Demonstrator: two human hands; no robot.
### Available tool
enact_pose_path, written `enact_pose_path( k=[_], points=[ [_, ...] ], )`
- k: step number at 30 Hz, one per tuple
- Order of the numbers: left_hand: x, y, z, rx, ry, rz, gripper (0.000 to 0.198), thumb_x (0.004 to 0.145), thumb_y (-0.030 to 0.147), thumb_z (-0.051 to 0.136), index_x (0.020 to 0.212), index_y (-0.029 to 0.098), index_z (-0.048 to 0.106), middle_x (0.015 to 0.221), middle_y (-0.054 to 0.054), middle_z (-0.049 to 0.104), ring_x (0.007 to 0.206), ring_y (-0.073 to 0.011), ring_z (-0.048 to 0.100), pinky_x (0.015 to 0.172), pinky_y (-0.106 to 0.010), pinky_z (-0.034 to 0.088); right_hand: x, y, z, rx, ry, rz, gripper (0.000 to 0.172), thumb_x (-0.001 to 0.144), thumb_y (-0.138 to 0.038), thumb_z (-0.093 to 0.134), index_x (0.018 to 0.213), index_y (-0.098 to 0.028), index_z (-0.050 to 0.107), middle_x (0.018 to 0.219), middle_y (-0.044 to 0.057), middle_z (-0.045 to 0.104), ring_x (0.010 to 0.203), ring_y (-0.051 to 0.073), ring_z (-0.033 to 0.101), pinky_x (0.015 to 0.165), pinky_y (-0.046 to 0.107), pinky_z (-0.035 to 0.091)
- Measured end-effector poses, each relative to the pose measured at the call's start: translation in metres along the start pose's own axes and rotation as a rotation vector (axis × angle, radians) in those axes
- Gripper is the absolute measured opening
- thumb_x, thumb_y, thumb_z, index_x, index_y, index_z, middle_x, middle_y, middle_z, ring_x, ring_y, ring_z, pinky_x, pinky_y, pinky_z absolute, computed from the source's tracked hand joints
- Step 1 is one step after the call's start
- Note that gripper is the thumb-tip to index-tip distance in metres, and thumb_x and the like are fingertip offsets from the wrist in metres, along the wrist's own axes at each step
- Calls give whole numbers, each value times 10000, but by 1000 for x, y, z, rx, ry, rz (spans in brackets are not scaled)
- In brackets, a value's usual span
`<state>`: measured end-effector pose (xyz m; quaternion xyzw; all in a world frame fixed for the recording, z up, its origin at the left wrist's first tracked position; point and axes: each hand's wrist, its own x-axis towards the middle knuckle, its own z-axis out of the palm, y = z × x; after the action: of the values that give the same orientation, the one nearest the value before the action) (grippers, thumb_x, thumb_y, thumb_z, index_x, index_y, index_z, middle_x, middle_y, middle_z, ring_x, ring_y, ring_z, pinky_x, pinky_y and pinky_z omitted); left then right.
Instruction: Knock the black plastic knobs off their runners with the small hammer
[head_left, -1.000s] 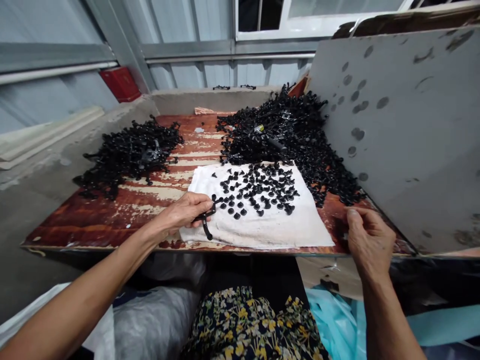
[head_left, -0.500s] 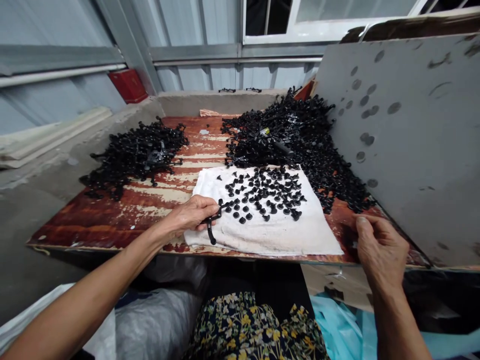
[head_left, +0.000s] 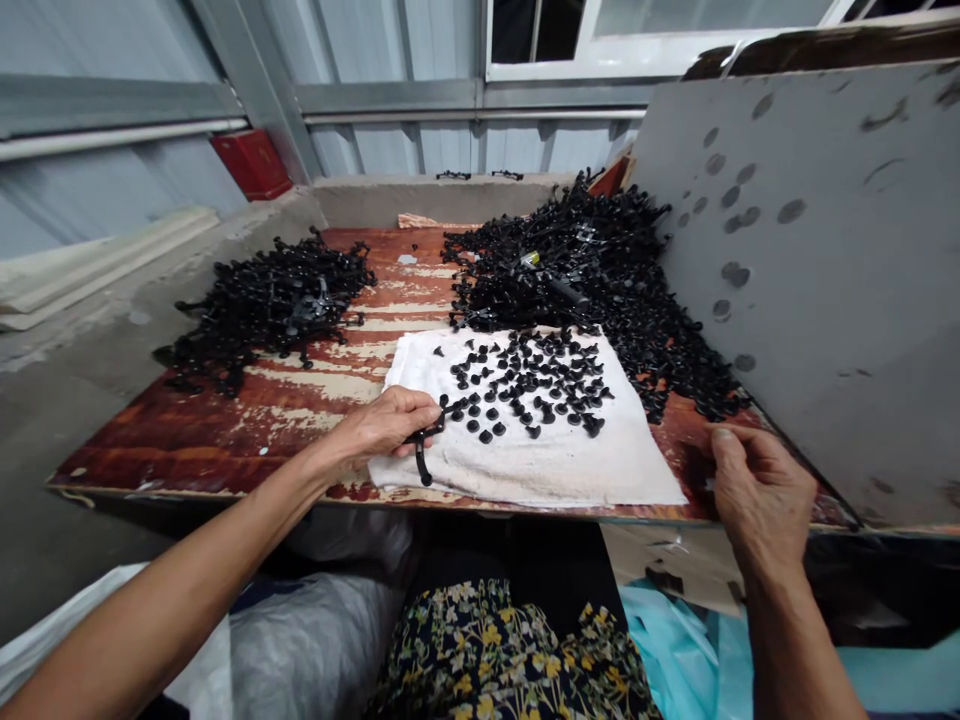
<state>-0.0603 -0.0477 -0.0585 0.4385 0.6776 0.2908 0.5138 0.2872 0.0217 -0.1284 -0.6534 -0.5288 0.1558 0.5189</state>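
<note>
My left hand [head_left: 390, 420] is closed around a black branched part [head_left: 424, 465] with knobbed ends, over the left edge of a white cloth [head_left: 600, 475]. One arm of the part points down and another reaches toward the small pieces. Several small black mushroom-shaped pieces [head_left: 486, 436] lie scattered on the cloth. At the right, my right hand [head_left: 765, 490] is closed, thumb against the fingers, above the bare wood beside the cloth. Whatever its fingertips hold, if anything, is hidden.
On the worn red-brown tabletop [head_left: 150, 440] sits a heap of black branched parts [head_left: 277, 300] at left. A larger black heap [head_left: 570, 260] lies behind the cloth and along the right, against a grey upright board [head_left: 825, 300]. A red box [head_left: 251, 165] stands at the back left corner.
The view has shifted very slightly. Both hands keep nearly the same position and hold.
</note>
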Motion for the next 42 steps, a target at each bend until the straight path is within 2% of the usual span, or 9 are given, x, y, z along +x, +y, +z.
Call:
enact_pose_path(
  k=[5,15,23,29,37,42],
  points=[
    [0,2,2,25,12,-18,233,863,181,476,662,106,566,506,12,528,297,-20,337,335,-146,153,0,0,2,12,-1,4,185,608,-441,542,637,-270,605,540,22,551,518,230,503,562,404,414],
    [4,-2,0,74,-20,7,258,881,210,476,652,116,549,524,9,524,302,-15,328,334,-138,160,1,2,0,6,-9,0,203,612,-441,550,661,-256,617,572,30,578,551,225,517,584,390,413],
    [10,-4,-5,167,-21,16,283,884,216,461,612,143,482,510,5,525,300,-18,314,336,-141,160,-1,3,2,0,-26,-16,311,664,-483,519,711,-195,626,600,2,561,583,186,486,618,342,398],
    [14,-6,-14,259,-84,58,259,829,286,508,605,161,476,455,24,469,334,-43,317,350,-153,179,-3,-1,0,-7,-27,-1,318,658,-475,516,719,-183,626,576,-2,538,558,179,465,599,336,388],
    [15,0,-14,390,-74,66,284,724,403,512,558,197,410,429,46,383,369,-68,306,373,-187,210,-2,-1,1,-17,-36,-9,280,683,-438,528,740,-181,622,682,47,614,644,199,531,673,356,421],
    [16,7,-14,510,-46,107,344,613,526,475,509,209,391,417,46,340,388,-74,304,395,-201,227,0,-6,-1,-7,-140,-39,307,713,-478,508,711,-193,623,686,49,630,659,202,555,646,327,448]
  ],
)
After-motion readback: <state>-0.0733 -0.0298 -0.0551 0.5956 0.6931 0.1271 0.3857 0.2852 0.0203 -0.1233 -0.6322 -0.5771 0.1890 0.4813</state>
